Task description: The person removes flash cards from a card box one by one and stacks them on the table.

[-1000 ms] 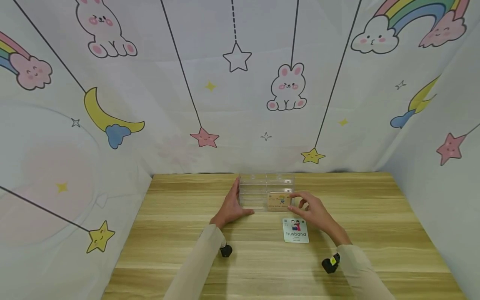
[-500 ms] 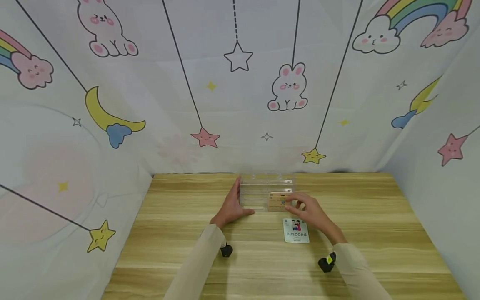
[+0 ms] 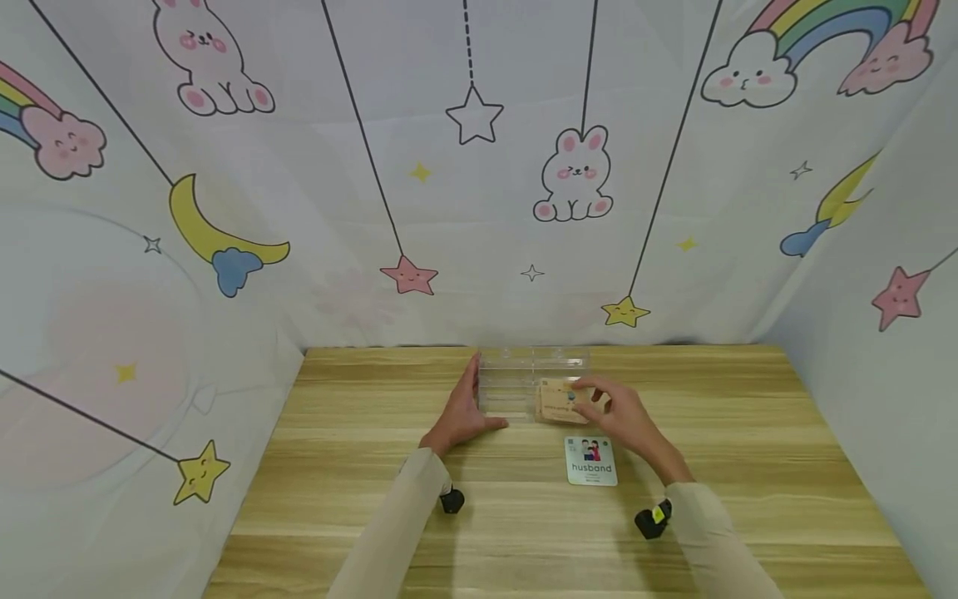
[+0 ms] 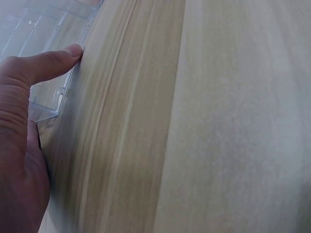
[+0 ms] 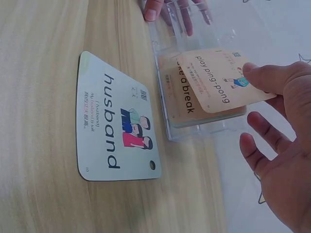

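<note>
A clear plastic card organizer (image 3: pixel 505 384) with tiers in two columns stands at the back of the table. My left hand (image 3: pixel 460 418) holds its left side, thumb on the front edge and fingers along the side wall. My right hand (image 3: pixel 627 423) pinches a peach "play ping-pong" flashcard (image 5: pixel 214 90) between thumb and finger. That card is tilted over a stack of flashcards in the front right compartment, whose top card (image 5: pixel 177 104) partly shows the words "a break". A pale "husband" flashcard (image 3: pixel 591 474) lies flat on the table in front of the organizer.
The wood-grain table (image 3: pixel 524 541) extends around the organizer on both sides and toward me. A white fabric backdrop (image 3: pixel 479 208) with rabbits and stars hangs directly behind the organizer. Black wrist cameras (image 3: pixel 451 501) sit at both sleeves.
My right hand first slid left over the peach card, then lifted it off the stack and shifted it slightly right, uncovering the card beneath. The left hand and organizer stay put.
</note>
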Action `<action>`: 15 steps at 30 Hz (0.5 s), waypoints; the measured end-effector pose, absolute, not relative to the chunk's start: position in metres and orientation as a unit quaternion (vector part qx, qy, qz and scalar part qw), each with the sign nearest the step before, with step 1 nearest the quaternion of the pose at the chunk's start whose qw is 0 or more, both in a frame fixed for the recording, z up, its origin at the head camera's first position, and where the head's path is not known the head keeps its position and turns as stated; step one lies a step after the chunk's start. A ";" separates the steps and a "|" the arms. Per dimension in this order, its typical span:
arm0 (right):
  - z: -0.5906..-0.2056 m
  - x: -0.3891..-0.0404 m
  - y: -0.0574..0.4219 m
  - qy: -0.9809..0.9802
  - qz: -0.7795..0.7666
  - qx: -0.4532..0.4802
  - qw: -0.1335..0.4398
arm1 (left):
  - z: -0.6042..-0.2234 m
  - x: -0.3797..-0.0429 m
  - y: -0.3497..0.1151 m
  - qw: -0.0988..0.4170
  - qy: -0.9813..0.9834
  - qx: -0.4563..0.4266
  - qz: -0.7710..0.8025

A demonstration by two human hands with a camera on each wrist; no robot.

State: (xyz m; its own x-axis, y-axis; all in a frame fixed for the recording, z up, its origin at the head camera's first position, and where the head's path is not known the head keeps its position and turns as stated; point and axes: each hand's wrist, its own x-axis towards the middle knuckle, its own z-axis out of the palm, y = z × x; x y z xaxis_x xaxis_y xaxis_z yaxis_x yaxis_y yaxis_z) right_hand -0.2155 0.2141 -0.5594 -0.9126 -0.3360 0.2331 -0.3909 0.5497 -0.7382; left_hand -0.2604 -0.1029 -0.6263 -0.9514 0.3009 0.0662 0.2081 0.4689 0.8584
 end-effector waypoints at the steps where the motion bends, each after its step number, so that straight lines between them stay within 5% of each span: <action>1: -0.558 -0.215 0.215 -0.879 0.429 0.206 0.034 | -0.627 -0.260 -0.103 0.046 0.855 0.150 0.495; 15: -0.552 -0.209 0.227 -0.862 0.465 0.199 0.025 | -0.626 -0.260 -0.103 0.046 0.859 0.153 0.487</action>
State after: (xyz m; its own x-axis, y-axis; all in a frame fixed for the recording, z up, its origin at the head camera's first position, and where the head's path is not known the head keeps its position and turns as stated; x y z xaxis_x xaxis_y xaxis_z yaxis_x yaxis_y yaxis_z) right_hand -0.2090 0.2272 -0.5519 -0.9197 -0.3197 0.2281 -0.3661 0.4877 -0.7925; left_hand -0.2602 -0.1031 -0.6261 -0.9491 0.3070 0.0704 0.2182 0.4799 0.8498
